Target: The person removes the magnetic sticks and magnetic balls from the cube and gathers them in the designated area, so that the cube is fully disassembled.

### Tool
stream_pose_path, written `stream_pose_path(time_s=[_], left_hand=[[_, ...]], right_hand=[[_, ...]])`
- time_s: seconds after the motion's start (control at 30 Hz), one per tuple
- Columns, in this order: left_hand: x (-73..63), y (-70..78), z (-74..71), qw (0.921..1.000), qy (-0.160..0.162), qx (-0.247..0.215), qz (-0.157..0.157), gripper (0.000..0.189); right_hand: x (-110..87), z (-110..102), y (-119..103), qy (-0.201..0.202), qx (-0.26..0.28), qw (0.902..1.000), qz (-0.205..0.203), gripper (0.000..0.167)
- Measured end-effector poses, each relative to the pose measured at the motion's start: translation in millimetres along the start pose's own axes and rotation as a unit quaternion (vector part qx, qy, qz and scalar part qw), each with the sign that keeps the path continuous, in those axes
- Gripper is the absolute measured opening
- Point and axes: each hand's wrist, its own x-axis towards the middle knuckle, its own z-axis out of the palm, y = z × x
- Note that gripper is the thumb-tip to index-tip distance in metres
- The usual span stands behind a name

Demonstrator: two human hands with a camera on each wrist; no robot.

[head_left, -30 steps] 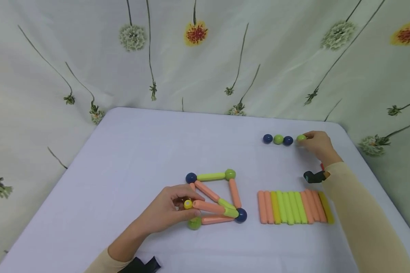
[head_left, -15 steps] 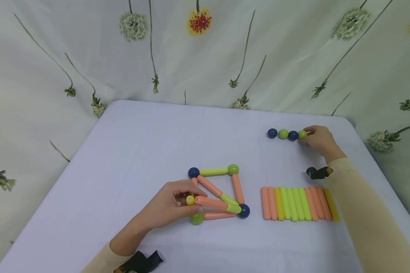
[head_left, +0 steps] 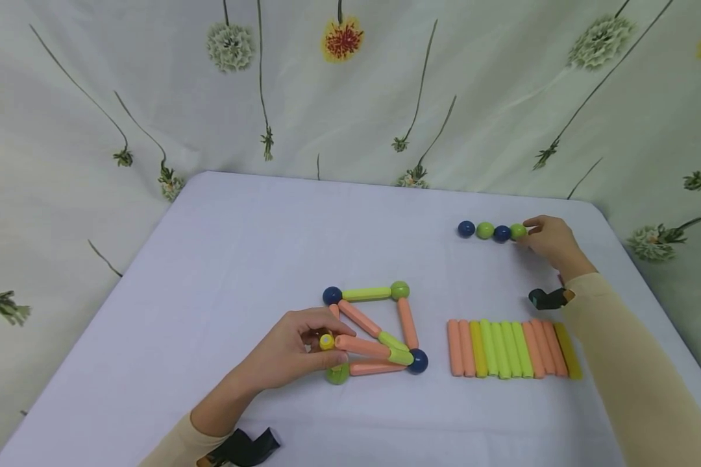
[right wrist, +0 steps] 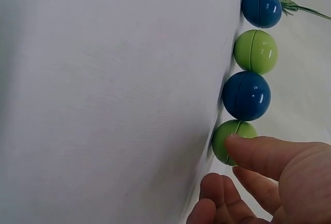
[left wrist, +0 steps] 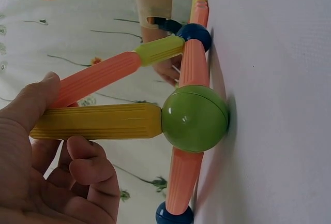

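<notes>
White table [head_left: 222, 259]: nothing shifted; left hand [head_left: 292, 355] grips yellow rod [left wrist: 95, 121], right hand [head_left: 552, 241] pinches green ball [head_left: 518, 231].

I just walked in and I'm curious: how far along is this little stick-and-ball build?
A flat square frame of sticks and balls lies on the table, with a diagonal across it. The left hand holds a yellow stick rising from the green corner ball. The right hand touches the end green ball of a row of four. A row of spare sticks lies unused, so much seems left.
</notes>
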Motion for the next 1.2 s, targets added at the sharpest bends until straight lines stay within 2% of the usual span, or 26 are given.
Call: stream_pose_path(time_s=[0.27, 0.43, 0.5, 0.6, 0.73, 0.8, 0.87, 0.97, 1.07, 1.1, 1.13, 1.2], left_hand=[[-0.5, 3.5, 1.2, 1.0000, -0.001, -0.001, -0.007, 0.021], [0.0, 2.9, 2.0, 1.0000, -0.004, 0.001, 0.001, 0.020], [0.8, 2.1, 2.6, 0.9999, -0.007, 0.004, 0.007, 0.020], [2.2, 1.8, 3.7, 0.9998, -0.012, 0.008, 0.014, 0.020], [3.3, 2.9, 4.6, 0.9998, -0.014, 0.009, 0.013, 0.021], [3.3, 2.8, 4.7, 0.9998, -0.014, 0.010, 0.012, 0.021], [3.1, 2.5, 4.6, 0.9998, -0.013, 0.010, 0.012, 0.020], [2.6, 1.6, 4.4, 0.9998, -0.012, 0.013, 0.010, 0.020], [2.0, 0.1, 4.1, 0.9998, -0.013, 0.011, 0.012, 0.021], [1.6, -0.4, 3.8, 0.9998, -0.012, 0.012, 0.010, 0.022], [0.8, -1.0, 3.6, 0.9998, -0.013, 0.012, 0.009, 0.022], [-0.9, -2.7, 3.3, 0.9998, -0.014, 0.008, 0.008, 0.023]], right_hand=[[1.6, -1.2, 8.5, 0.022, -0.013, 0.9996, 0.010, 0.057], [-6.6, -7.1, 10.0, 0.040, -0.019, 0.9990, -0.006, 0.059], [-13.5, -10.7, 8.8, 0.051, -0.034, 0.9977, -0.029, 0.060], [-29.5, -14.7, 1.6, 0.082, -0.057, 0.9914, -0.085, 0.056], [-65.0, -13.4, -25.6, 0.099, -0.056, 0.9783, -0.173, 0.047], [-88.0, -6.7, -44.7, 0.095, -0.053, 0.9681, -0.225, 0.040], [-115.1, 2.8, -64.3, 0.066, -0.056, 0.9522, -0.293, 0.031], [-159.6, 22.8, -89.6, -0.020, -0.067, 0.9105, -0.408, 0.025], [-200.3, 48.4, -109.7, -0.110, -0.078, 0.8664, -0.481, 0.027], [-210.7, 57.9, -114.7, -0.124, -0.089, 0.8538, -0.498, 0.030], [-219.8, 66.8, -119.0, -0.129, -0.101, 0.8462, -0.507, 0.032], [-232.2, 84.2, -123.8, -0.115, -0.122, 0.8330, -0.527, 0.031]])
